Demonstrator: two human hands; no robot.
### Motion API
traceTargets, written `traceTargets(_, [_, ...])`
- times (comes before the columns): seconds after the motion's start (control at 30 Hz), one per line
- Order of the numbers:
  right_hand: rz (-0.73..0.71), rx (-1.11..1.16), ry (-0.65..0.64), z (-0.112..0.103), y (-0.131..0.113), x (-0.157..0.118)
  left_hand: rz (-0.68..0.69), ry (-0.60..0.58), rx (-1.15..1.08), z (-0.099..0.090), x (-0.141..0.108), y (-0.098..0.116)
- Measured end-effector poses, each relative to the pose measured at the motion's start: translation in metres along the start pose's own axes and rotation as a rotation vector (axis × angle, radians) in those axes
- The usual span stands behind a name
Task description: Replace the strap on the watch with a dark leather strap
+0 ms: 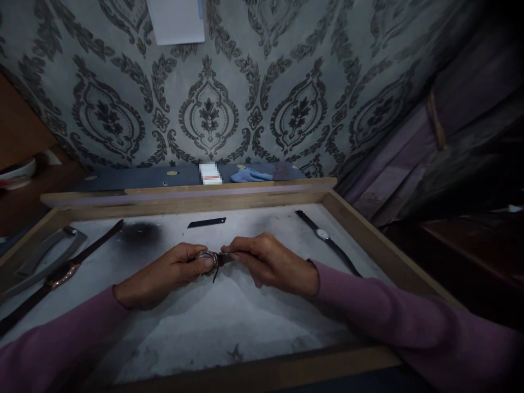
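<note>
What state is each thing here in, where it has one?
Left hand: closed on held watch
Right hand: pinching a thin piece
Black-strapped watch: unfastened, laid out
Brown-strapped watch: unfastened, laid out
Grey band: bent
Blade: lying flat
Blue cloth: crumpled
Curtain: tied back

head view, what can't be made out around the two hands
In the head view:
- held watch: dial partly covered by the left hand, too small to read
- what the right hand pinches: mostly hidden by that hand
- brown-strapped watch: strap cut off by left edge
- white packet: print pixelated
</note>
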State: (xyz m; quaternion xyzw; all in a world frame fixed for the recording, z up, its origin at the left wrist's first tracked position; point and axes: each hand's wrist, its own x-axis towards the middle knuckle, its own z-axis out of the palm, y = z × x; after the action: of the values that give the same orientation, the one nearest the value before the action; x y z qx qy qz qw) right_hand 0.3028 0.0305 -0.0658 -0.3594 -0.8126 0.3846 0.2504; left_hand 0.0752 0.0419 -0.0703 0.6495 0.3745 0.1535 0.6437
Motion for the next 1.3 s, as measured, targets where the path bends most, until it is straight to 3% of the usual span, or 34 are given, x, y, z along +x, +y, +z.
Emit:
traceTargets(0.4, [-0.003,-0.006,-0.01,0.0,0.0,0.0,-0.01,-0.013,-0.006,0.001,-0.001,0.003])
traceTargets(0.8, [-0.061,-0.14,-0.045,0.003,0.002,-0.001,0.003,-0.007,0.272,0.001,-0.001,0.01])
traceTargets(1.07, [-0.079,-0.09,-0.015,0.0,0.001,0.0,-0.046,-0.003,0.064,0.001,0.0,0.006])
traceTargets(1.3, [-0.047,-0.056,-0.019,0.0,0.0,-0.001,-0.036,-0.008,0.072,0.001,-0.002,0.008])
